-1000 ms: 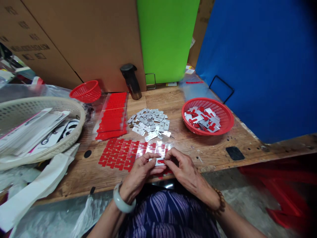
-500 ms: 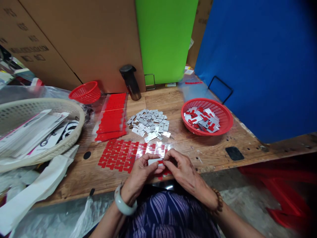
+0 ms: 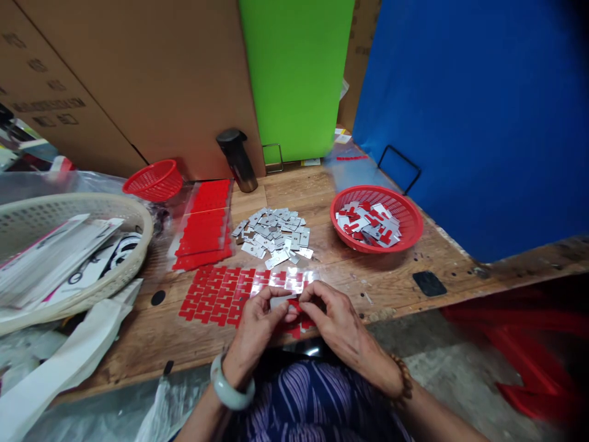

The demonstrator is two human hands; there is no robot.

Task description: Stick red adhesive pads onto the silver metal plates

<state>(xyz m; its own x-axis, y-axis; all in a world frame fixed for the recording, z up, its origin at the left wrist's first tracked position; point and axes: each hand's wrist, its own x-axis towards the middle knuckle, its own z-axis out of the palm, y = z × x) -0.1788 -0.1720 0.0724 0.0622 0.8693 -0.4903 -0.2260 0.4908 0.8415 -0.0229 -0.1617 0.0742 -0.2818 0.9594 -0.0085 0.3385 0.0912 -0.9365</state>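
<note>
My left hand (image 3: 263,314) pinches a small flat metal plate (image 3: 281,301) between thumb and fingers, just above the table's front edge. My right hand (image 3: 334,316) is closed at the plate's right end, its thumb and forefinger pinching a red sticker (image 3: 295,305) against it; the fingers partly hide it. Beneath both hands lies a clear sheet of red T-shaped stickers (image 3: 221,298). Beyond the sheet is a loose pile of metal plates (image 3: 276,233). To the right, a red basket (image 3: 411,230) holds plates with red stickers on them.
Stacked red sticker sheets (image 3: 202,227) lie left of the pile. A large cream basket (image 3: 142,245) with printed cards stands at far left. Behind are a small red basket (image 3: 156,179), a dark bottle (image 3: 238,161) and green (image 3: 297,80) and blue (image 3: 460,123) panels.
The camera view has shifted slightly. Both hands stay together at the plate, and the right fingertips have moved a little along its red sticker.
</note>
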